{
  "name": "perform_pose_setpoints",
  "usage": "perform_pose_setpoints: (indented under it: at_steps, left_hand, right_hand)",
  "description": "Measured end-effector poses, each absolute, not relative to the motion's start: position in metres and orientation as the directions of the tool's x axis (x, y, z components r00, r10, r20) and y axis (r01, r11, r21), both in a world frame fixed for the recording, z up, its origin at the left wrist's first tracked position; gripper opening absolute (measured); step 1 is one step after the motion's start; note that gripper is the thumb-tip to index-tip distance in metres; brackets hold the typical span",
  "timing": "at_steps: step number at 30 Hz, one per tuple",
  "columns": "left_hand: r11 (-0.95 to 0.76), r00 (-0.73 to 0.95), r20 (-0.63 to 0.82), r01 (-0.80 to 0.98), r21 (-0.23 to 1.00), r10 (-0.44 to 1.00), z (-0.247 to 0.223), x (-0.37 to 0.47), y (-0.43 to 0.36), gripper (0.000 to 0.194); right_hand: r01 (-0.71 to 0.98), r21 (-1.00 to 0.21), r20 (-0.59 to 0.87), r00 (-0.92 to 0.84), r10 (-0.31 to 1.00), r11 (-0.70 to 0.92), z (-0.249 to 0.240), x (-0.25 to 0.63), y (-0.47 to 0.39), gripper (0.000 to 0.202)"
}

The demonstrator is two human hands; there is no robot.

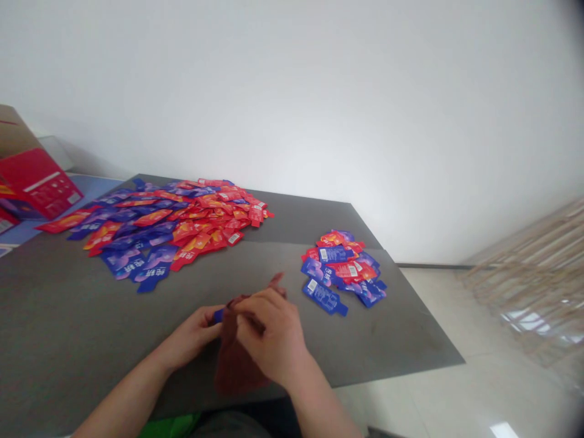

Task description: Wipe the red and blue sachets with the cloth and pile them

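Observation:
My left hand pinches a small blue sachet, of which just one end shows. In my right hand is a dark brown cloth, bunched between the fingers and draped over the sachet, so most of it is hidden. The cloth hangs down toward the table's front edge. Right of my hands lies a small pile of red and blue sachets with spouted ends. Farther off to the left spreads a much larger heap of similar sachets.
The grey table stands against a white wall. At the far left is an open cardboard box with red printed sides. Beyond the table's right edge, a stack of wooden-looking strips sits above the pale floor.

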State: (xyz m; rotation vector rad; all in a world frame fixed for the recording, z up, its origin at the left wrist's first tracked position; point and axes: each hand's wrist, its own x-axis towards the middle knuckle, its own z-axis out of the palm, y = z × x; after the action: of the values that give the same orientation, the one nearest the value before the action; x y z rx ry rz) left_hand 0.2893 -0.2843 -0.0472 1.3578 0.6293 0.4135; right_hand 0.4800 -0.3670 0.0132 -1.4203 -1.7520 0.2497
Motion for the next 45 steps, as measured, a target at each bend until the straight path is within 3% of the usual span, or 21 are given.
perform_pose_setpoints:
  at_steps: [3, 5, 7, 10, 13, 15, 17, 19, 21, 23, 26, 28, 30, 32, 34, 37, 38, 41, 42, 45]
  left_hand:
    - [0.146, 0.758, -0.195, 0.132, 0.980, 0.623, -0.045, 0.291, -0.283, 0.021]
    - [0.131, 0.748, -0.210, 0.164, 0.978, 0.630, -0.046, 0.291, -0.283, 0.024]
    - [0.153, 0.754, -0.217, 0.155, 0.976, 0.620, -0.048, 0.289, -0.284, 0.030]
    - [0.176, 0.769, -0.205, 0.123, 0.977, 0.606, -0.050, 0.287, -0.284, 0.030]
    - [0.147, 0.770, -0.194, 0.131, 0.980, 0.608, -0.048, 0.288, -0.281, 0.024]
    - [0.124, 0.757, -0.198, 0.155, 0.980, 0.623, -0.047, 0.290, -0.280, 0.026]
    - [0.117, 0.748, -0.204, 0.168, 0.979, 0.631, -0.046, 0.291, -0.281, 0.029]
    - [0.136, 0.753, -0.210, 0.160, 0.978, 0.624, -0.046, 0.291, -0.283, 0.033]
    - [0.160, 0.766, -0.213, 0.144, 0.977, 0.607, -0.048, 0.289, -0.284, 0.035]
    - [0.148, 0.767, -0.200, 0.138, 0.979, 0.610, -0.049, 0.287, -0.284, 0.030]
    - [0.074, 0.717, -0.149, 0.135, 0.988, 0.681, -0.050, 0.286, -0.281, 0.024]
    - [0.053, 0.706, -0.137, 0.139, 0.989, 0.695, -0.048, 0.287, -0.280, 0.025]
    - [0.079, 0.738, -0.166, 0.152, 0.985, 0.654, -0.046, 0.289, -0.281, 0.028]
    - [0.130, 0.763, -0.200, 0.152, 0.980, 0.614, -0.046, 0.290, -0.284, 0.030]
    - [0.177, 0.764, -0.210, 0.127, 0.976, 0.610, -0.047, 0.290, -0.286, 0.031]
    - [0.254, 0.755, -0.218, 0.070, 0.965, 0.619, -0.050, 0.287, -0.285, 0.028]
    - [0.286, 0.744, -0.223, 0.045, 0.957, 0.629, -0.051, 0.287, -0.284, 0.027]
    - [0.392, 0.686, -0.261, -0.037, 0.919, 0.679, -0.049, 0.285, -0.279, 0.023]
    - [0.420, 0.667, -0.280, -0.054, 0.906, 0.691, -0.047, 0.285, -0.277, 0.022]
    - [0.470, 0.653, -0.343, -0.022, 0.882, 0.675, -0.038, 0.284, -0.272, 0.021]
  right_hand:
    - [0.808, -0.536, 0.344, -0.057, 0.937, 0.245, -0.010, 0.484, -0.356, 0.020]
    - [0.851, -0.522, 0.280, 0.111, 0.953, 0.054, -0.016, 0.504, -0.346, 0.021]
    - [0.830, -0.558, 0.338, 0.241, 0.910, -0.013, -0.009, 0.519, -0.345, 0.021]
    - [0.767, -0.626, 0.479, 0.235, 0.846, 0.142, 0.010, 0.508, -0.357, 0.019]
    - [0.752, -0.579, 0.454, -0.023, 0.891, 0.315, 0.010, 0.479, -0.362, 0.018]
    - [0.829, -0.518, 0.310, -0.048, 0.950, 0.211, -0.001, 0.477, -0.353, 0.017]
    - [0.885, -0.465, 0.174, 0.110, 0.979, -0.017, -0.008, 0.492, -0.341, 0.016]
    - [0.878, -0.464, 0.193, 0.230, 0.954, -0.118, -0.003, 0.511, -0.336, 0.017]
    - [0.837, -0.546, 0.309, 0.247, 0.919, -0.041, 0.012, 0.517, -0.343, 0.017]
    - [0.766, -0.622, 0.420, 0.150, 0.895, 0.164, 0.026, 0.505, -0.357, 0.018]
    - [0.709, -0.613, 0.422, -0.081, 0.903, 0.350, 0.026, 0.478, -0.367, 0.019]
    - [0.807, -0.540, 0.291, -0.089, 0.953, 0.240, 0.012, 0.476, -0.359, 0.017]
    - [0.898, -0.439, 0.141, 0.109, 0.984, -0.036, -0.001, 0.491, -0.346, 0.016]
    - [0.901, -0.407, 0.134, 0.220, 0.966, -0.149, -0.006, 0.512, -0.338, 0.017]
    - [0.882, -0.451, 0.180, 0.241, 0.954, -0.138, -0.005, 0.526, -0.343, 0.017]
    - [0.791, -0.611, 0.242, 0.192, 0.951, -0.004, -0.006, 0.524, -0.374, 0.014]
    - [0.759, -0.651, 0.257, 0.190, 0.948, 0.025, -0.011, 0.519, -0.387, 0.021]
    - [0.724, -0.690, 0.275, 0.276, 0.921, -0.011, -0.035, 0.507, -0.419, 0.070]
    - [0.702, -0.711, 0.256, 0.314, 0.914, -0.042, -0.044, 0.505, -0.427, 0.076]
    - [0.554, -0.825, 0.138, 0.390, 0.910, -0.113, -0.064, 0.506, -0.442, 0.060]
